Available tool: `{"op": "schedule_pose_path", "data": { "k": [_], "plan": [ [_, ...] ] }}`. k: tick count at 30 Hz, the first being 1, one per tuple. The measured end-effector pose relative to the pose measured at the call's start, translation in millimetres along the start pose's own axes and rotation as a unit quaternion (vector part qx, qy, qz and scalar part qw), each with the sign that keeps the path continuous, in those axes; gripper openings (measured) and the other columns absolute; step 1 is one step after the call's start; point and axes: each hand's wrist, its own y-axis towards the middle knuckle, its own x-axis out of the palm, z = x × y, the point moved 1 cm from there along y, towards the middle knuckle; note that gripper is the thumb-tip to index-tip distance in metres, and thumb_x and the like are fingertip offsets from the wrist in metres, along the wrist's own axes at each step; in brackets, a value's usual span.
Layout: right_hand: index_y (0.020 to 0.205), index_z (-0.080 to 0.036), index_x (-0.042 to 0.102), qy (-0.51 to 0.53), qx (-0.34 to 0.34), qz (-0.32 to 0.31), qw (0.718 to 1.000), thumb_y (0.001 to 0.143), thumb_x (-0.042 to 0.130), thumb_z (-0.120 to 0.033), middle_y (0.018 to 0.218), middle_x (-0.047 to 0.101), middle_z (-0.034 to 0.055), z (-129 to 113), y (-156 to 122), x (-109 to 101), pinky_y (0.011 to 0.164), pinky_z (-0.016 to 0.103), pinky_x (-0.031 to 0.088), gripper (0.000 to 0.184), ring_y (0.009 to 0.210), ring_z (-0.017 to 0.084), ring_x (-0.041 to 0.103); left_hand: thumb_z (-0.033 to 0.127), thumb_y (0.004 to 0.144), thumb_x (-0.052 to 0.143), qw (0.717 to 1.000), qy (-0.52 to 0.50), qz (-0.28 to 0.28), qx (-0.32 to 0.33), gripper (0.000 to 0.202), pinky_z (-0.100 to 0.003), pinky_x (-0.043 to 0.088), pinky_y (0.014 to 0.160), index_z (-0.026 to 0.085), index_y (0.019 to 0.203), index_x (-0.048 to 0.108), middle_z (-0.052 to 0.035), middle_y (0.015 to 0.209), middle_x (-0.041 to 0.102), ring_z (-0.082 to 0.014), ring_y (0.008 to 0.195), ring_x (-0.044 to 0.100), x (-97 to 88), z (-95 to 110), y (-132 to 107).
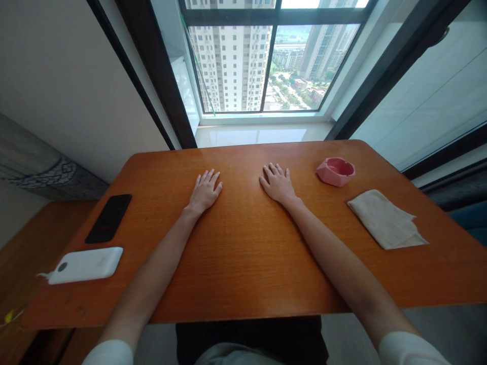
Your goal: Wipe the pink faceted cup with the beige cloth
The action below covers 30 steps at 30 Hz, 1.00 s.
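My left hand (206, 191) lies palm down on the wooden table (239, 253), fingers stretched out and apart. Flat on the same tabletop, my right hand (279, 183) has its fingers spread and holds nothing. To the right of it stands a pink faceted bowl (335, 172), which looks like an ashtray. A folded light-grey cloth (386, 219) rests nearer to me, beside my right forearm. Over on the left lie a black smartphone (109, 218) and a white power bank (87, 265) with a short cable at its end.
Beyond the table's far edge is a window (270, 61) with a pale sill (251, 135). Dark frame posts rise at both sides. A grey patterned curtain (49, 162) hangs at the left, above a lower wooden surface (41, 228).
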Motion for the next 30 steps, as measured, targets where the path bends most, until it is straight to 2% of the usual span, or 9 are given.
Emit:
{"op": "schedule_pose_path", "data": {
  "k": [30],
  "plan": [
    [0.174,-0.016,0.048,0.003,0.003,-0.013,1.000,0.117,0.034,-0.051,0.189,0.038,0.0157,2.2,-1.7,-2.1,0.145,0.072,0.018,0.069,0.178,0.041,0.030,0.046,0.116,0.040,1.000,-0.021,0.002,-0.005,0.064,-0.055,0.020,0.151,0.018,0.173,0.050,-0.0114,0.188,0.039,-0.0325,0.179,0.032,-2.3,4.1,-2.4]
  ]
}}
